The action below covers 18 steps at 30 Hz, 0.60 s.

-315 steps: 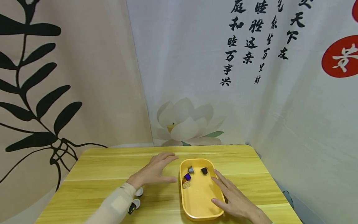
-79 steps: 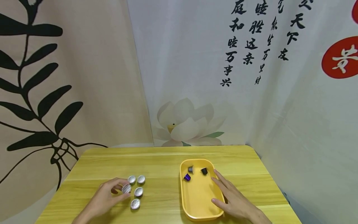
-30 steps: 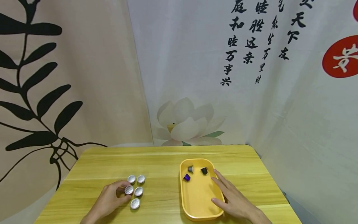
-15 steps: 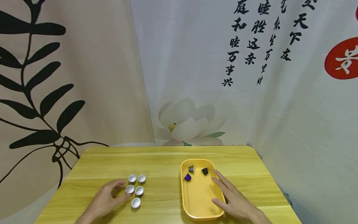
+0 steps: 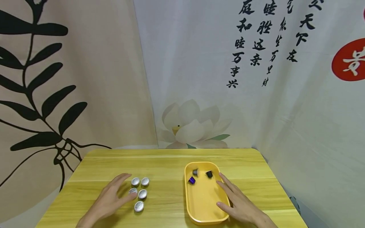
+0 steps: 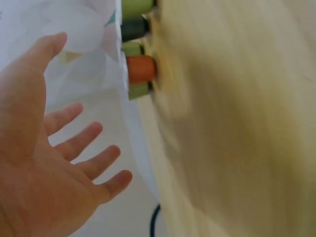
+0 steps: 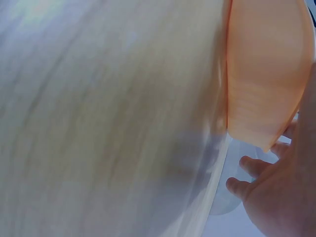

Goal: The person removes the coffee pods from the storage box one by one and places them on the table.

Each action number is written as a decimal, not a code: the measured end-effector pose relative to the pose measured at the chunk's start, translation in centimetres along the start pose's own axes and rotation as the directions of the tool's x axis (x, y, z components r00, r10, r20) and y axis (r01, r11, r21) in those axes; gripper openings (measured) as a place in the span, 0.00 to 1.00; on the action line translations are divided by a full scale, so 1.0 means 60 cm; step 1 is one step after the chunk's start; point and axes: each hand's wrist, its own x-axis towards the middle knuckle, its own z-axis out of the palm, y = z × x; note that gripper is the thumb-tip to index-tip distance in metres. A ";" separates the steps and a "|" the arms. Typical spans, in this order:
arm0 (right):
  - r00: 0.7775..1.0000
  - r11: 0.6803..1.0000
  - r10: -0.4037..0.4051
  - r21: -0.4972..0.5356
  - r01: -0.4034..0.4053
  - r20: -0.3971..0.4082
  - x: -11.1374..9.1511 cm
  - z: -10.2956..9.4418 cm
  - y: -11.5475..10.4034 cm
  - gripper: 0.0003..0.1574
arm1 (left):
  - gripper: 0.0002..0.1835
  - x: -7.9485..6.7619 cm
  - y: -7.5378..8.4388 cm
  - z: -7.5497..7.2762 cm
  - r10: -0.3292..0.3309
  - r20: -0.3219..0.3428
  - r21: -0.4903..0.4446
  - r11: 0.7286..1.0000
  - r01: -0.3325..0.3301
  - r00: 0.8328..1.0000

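Observation:
Several coffee capsules stand on the table with silver lids up, at the left in the head view; among them are a back capsule point(image 5: 135, 181), a middle one point(image 5: 142, 193) and the front one point(image 5: 139, 206). My left hand point(image 5: 109, 198) is just left of them, fingers spread and holding nothing, its thumb overlapping the left capsule point(image 5: 132, 190). In the left wrist view an orange capsule point(image 6: 141, 68) shows among green and dark ones. My right hand point(image 5: 239, 202) rests with relaxed fingers along the right rim of the yellow tray point(image 5: 206, 220).
Inside the tray lie a grey capsule point(image 5: 195, 172), a purple capsule point(image 5: 192, 180) and a black capsule point(image 5: 209, 174) towards the far end. The wooden table point(image 5: 168, 164) reaches back to a printed curtain point(image 5: 199, 79).
An orange-brown capsule has left the tray, and more capsules stand on the table. My left hand has set down one capsule, let go and spread its fingers. My right hand stays at the tray.

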 end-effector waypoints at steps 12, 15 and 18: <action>1.000 1.000 -0.008 0.003 0.008 0.005 0.000 -0.001 0.000 0.46 | 0.42 0.048 0.068 0.019 0.201 0.003 -0.034 0.979 -0.201 0.980; 1.000 1.000 -0.006 0.007 0.006 0.007 0.000 -0.002 0.000 0.47 | 0.43 0.060 0.085 0.028 0.227 0.024 -0.043 0.973 -0.226 0.973; 1.000 1.000 -0.006 0.004 0.006 0.004 0.000 -0.002 0.000 0.47 | 0.43 0.073 0.103 0.035 0.252 0.046 -0.034 0.968 -0.250 0.967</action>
